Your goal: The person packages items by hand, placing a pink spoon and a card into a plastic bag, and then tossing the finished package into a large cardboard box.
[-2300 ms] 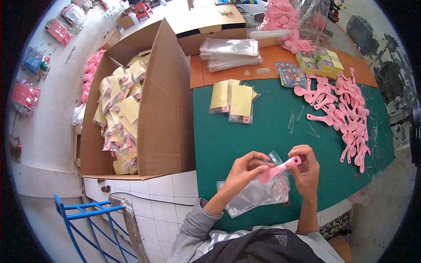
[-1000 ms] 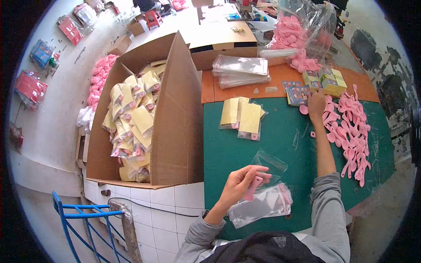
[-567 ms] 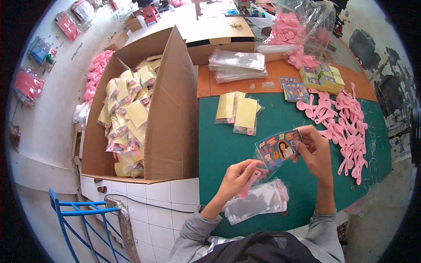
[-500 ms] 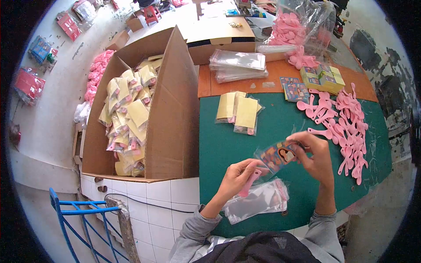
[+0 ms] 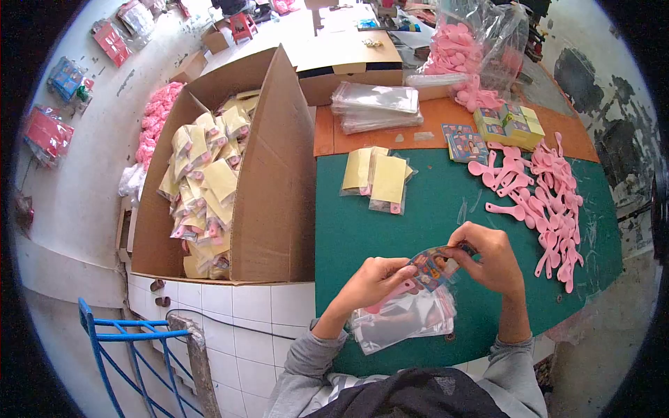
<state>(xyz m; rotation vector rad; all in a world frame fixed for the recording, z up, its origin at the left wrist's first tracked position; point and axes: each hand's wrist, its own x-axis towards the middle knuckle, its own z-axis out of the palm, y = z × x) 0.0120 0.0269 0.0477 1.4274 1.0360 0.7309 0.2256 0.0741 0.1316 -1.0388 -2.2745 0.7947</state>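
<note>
At the near edge of the green bench (image 5: 418, 209), we hold a clear plastic sleeve (image 5: 408, 317) with the left hand (image 5: 373, 279), its grip closed on the sleeve's mouth and on a pink spoon (image 5: 390, 292) that lies partly inside. The right hand (image 5: 488, 259), at three o'clock from the left, pinches a printed picture card (image 5: 435, 263) by its edge and sets it against the sleeve's opening. At twelve o'clock lie finished packs with yellow backing (image 5: 380, 177); at two o'clock, a loose spread of pink spoons (image 5: 550, 202) and a stack of cards (image 5: 465, 143). At ten o'clock an open carton (image 5: 272, 174) stands full of packed pieces.

We judge the risk to lie at the sleeve's mouth: if the card meets it at a slant, a corner may catch on the film and bend, or push the spoon back out. A slack left grip would let the flimsy opening fall shut before the card enters.
</note>
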